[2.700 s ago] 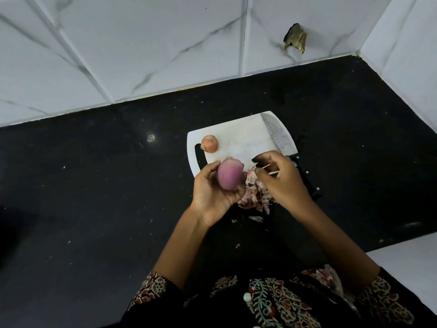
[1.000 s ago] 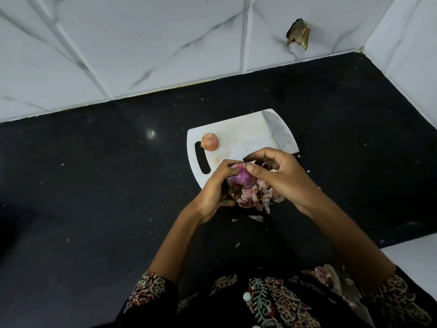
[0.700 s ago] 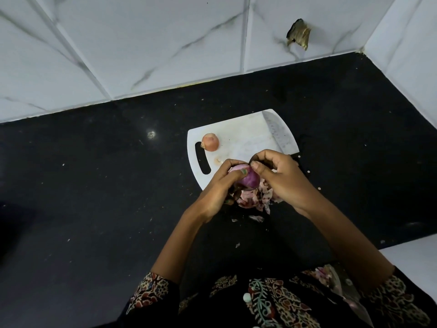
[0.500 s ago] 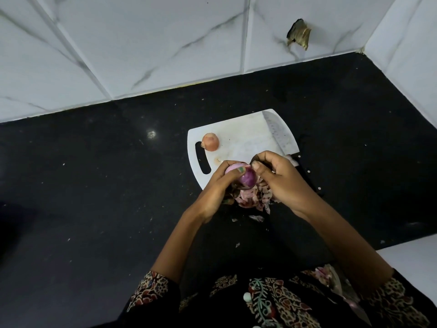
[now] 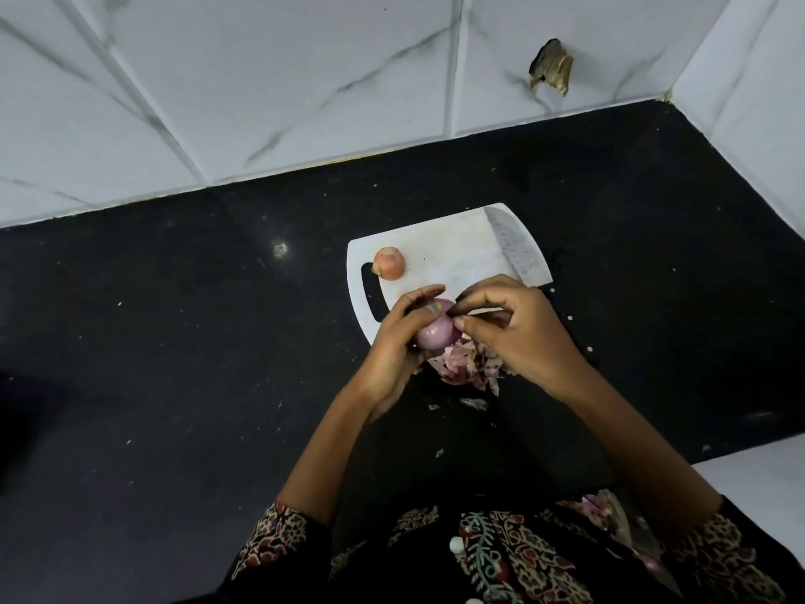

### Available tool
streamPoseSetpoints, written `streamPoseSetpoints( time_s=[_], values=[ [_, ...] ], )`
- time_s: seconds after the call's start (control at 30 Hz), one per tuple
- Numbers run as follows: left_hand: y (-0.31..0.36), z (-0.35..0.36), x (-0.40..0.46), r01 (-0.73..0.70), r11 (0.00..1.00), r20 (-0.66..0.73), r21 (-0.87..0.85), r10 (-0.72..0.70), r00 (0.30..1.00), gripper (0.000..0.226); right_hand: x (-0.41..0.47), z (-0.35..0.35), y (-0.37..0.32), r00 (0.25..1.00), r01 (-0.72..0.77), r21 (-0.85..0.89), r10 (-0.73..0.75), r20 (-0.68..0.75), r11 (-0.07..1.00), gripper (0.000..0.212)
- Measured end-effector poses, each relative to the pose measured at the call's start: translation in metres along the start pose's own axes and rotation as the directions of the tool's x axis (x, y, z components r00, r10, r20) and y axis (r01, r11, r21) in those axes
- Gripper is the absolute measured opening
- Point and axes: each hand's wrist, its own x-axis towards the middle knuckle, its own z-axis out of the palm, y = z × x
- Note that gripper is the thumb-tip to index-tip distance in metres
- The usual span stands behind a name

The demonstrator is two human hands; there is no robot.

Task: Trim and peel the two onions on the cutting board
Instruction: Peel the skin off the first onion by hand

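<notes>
Two onions are in play: a purple onion (image 5: 437, 331) held above the near edge of the cutting board (image 5: 453, 250), and a smaller, brown-skinned onion (image 5: 389, 263) resting on the board beside its handle slot, not yet peeled. The left hand (image 5: 394, 342) cups the purple onion with fingers curled round it. The right hand (image 5: 518, 326) has thumb and forefinger pinched together at the onion's top, probably on a thin strip of skin, though the strip itself is too small to make out clearly. A knife (image 5: 516, 250) lies along the board's right edge, its handle hidden behind the right hand. A heap of peelings (image 5: 468, 364) sits under the hands on the black tabletop (image 5: 174, 342).

To peel well here, the pinch should catch only the dry outer layer and pull it down along the onion's curve, not outward, so it comes off in a long piece. The left hand should turn the onion a little after each pull, gripping firmly since bared flesh is likely slippery. Stubborn bits near the root may need the knife.
</notes>
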Motion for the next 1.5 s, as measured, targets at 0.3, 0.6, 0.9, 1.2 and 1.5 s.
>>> streamPoseSetpoints(
  time_s=[0.3, 0.6, 0.9, 1.2, 1.5],
  values=[
    [0.001, -0.008, -0.003, -0.101, 0.990, -0.013, 0.095, 0.103, 0.995, 0.063, 0.002, 0.005, 0.003, 0.966, -0.256, 0.175, 0.258, 0.006, 0.951, 0.032],
    [0.010, -0.016, -0.008, -0.077, 0.995, 0.098, 0.061, 0.071, 0.993, 0.075, 0.006, -0.004, 0.007, 0.960, -0.272, 0.322, 0.277, 0.033, 0.907, 0.022],
    [0.009, -0.019, -0.005, -0.100, 0.986, 0.133, 0.136, 0.082, 0.988, 0.067, 0.005, -0.004, 0.006, 0.973, -0.227, 0.201, 0.215, 0.078, 0.953, 0.031],
    [0.009, -0.022, -0.009, -0.009, 0.999, 0.184, 0.038, 0.002, 0.983, 0.067, 0.004, -0.004, 0.010, 0.975, -0.219, 0.237, 0.222, 0.011, 0.947, 0.017],
    [0.006, -0.015, -0.006, -0.083, 0.992, 0.030, 0.099, 0.080, 0.996, 0.056, 0.001, 0.005, 0.011, 0.958, -0.286, 0.255, 0.279, 0.063, 0.924, 0.019]
  ],
)
